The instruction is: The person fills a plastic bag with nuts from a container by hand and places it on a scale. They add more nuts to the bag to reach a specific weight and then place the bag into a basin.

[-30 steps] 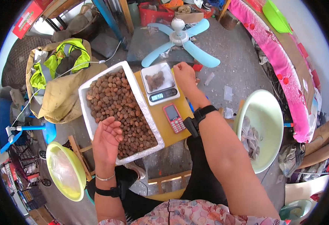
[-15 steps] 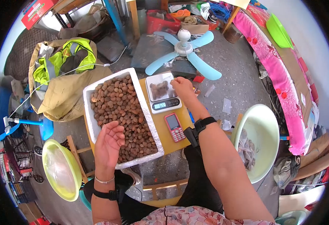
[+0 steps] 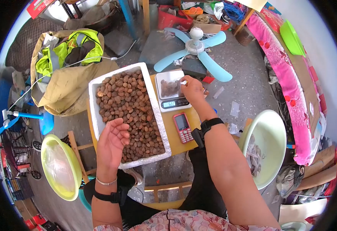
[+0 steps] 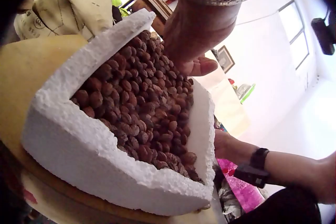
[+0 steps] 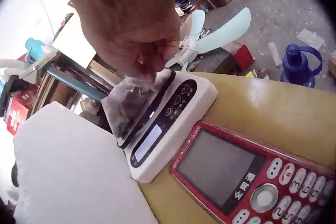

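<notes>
Fingers of the right hand (image 3: 193, 90) have come in from beside the digital scale (image 3: 178, 104) and now pinch the clear bag (image 3: 170, 89), so the work seems to have turned to that portion.
The bag's thin, crinkled plastic, brown lumps inside, rests on the scale's white top, just above centre; the left hand (image 3: 113, 142), fingers loosely bent and holding nothing, hangs over the rough-rimmed foam box (image 3: 158, 115) of ridged, oval brown nuts (image 3: 124, 104), left of centre.
</notes>
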`<state>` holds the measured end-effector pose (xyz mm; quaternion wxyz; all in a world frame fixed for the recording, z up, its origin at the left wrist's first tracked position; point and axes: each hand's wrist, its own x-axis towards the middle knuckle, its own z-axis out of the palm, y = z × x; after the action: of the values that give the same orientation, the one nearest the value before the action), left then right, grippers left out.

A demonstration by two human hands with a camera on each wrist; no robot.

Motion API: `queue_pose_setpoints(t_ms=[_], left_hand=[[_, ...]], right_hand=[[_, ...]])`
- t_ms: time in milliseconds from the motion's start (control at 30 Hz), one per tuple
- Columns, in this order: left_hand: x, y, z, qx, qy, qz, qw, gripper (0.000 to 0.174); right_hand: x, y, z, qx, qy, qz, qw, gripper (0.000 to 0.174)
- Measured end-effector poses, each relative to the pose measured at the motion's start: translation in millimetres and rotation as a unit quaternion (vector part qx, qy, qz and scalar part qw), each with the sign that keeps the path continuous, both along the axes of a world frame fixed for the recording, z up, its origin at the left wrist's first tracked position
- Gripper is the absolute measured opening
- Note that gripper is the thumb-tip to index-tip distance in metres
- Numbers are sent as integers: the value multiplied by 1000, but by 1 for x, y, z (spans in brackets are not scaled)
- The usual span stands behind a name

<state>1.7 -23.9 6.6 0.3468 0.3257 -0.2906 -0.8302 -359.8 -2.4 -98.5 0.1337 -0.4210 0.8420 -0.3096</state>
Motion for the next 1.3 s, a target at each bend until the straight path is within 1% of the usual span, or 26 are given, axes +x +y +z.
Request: queue_pose_setpoints(t_ms=[100, 200, 300, 400, 500, 600, 700, 800, 900, 1000, 1100, 1200, 1300], left_hand=[[-1, 1, 2, 2, -1, 0, 1000, 38], [-1, 1, 2, 2, -2, -1, 1000, 38], [-1, 0, 1, -1, -4, -4, 1000, 39], [-1, 0, 0, -5, -4, -5, 1000, 39], [0, -1, 0, -7, -3, -7, 1000, 39], [-1, -1, -1, -8, -1, -7, 1000, 39], [1, -1, -1, -7, 2, -6, 1000, 39], [1, -1, -2, -7, 3, -5, 1000, 39], [3, -1, -1, -8, 1, -5, 1000, 40], [1, -2, -1, -5, 2, -5, 1000, 40], [1, -2, -3, -9, 8, -11, 1000, 40], [0, -2, -3, -15, 14, -16, 1000, 39], [0, -1, -3, -11, 13, -15, 1000, 39]], right_hand=[[-5, 0, -9, -73, 39, 26, 996, 17], [-5, -1, -8, -109, 16, 34, 993, 20], [-4, 0, -8, -96, 10, 55, 994, 22], [-5, -1, -12, -55, 91, 73, 992, 21], [-8, -2, -16, -66, 139, 86, 984, 24], [-9, -2, -16, -27, 139, 85, 986, 28], [-7, 0, -15, -64, 179, 97, 977, 27], [-7, 0, -12, -12, 141, 110, 984, 28], [-6, 0, -10, 1, 132, 92, 987, 24], [-8, 2, -6, -21, 134, 87, 987, 19], [-16, 7, 4, -34, 106, 89, 990, 15], [-21, 13, 16, -66, 116, 61, 989, 13], [-18, 16, 39, -58, 103, -1, 993, 12]])
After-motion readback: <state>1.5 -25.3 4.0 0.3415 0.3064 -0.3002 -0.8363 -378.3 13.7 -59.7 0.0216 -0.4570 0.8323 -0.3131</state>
